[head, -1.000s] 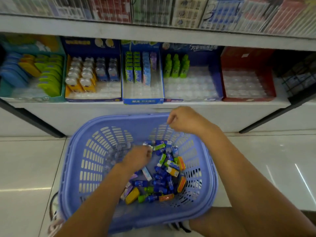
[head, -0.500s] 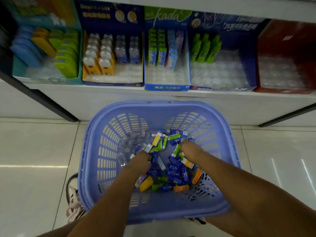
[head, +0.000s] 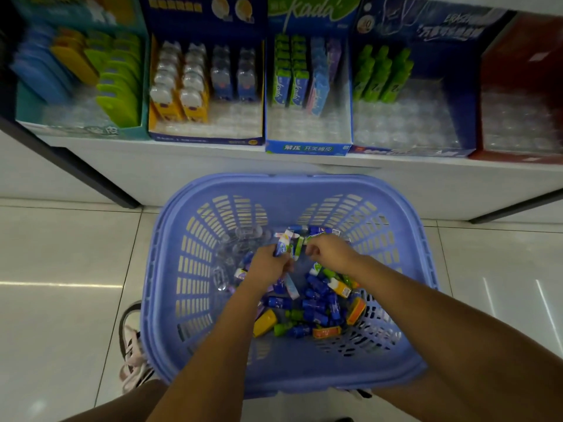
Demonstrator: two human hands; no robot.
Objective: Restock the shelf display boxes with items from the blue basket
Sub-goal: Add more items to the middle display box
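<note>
The blue basket (head: 170, 269) sits on the floor below the shelf, with several small packs (head: 316, 309) heaped in its bottom: blue, green, orange and yellow ones. Both my hands are inside it. My left hand (head: 268, 264) grips a few small blue and white packs (head: 281, 246) that stick up from its fingers. My right hand (head: 330, 252) is close beside it with curled fingers around a green and white pack (head: 300, 248). On the shelf stand several display boxes, among them the middle blue box (head: 307, 147), part filled with green and blue packs.
A teal box (head: 76, 129) at the left, a navy box (head: 207, 137) of yellow and blue items, a blue box (head: 408, 150) with green bottles and a red box (head: 518, 155) line the shelf. My shoe (head: 132, 345) is beside the basket's left side on the tiled floor.
My right hand dropped from above the basket's far rim into the pile. Both hands then rose toward the far side holding packs. The view came nearer to the shelf.
</note>
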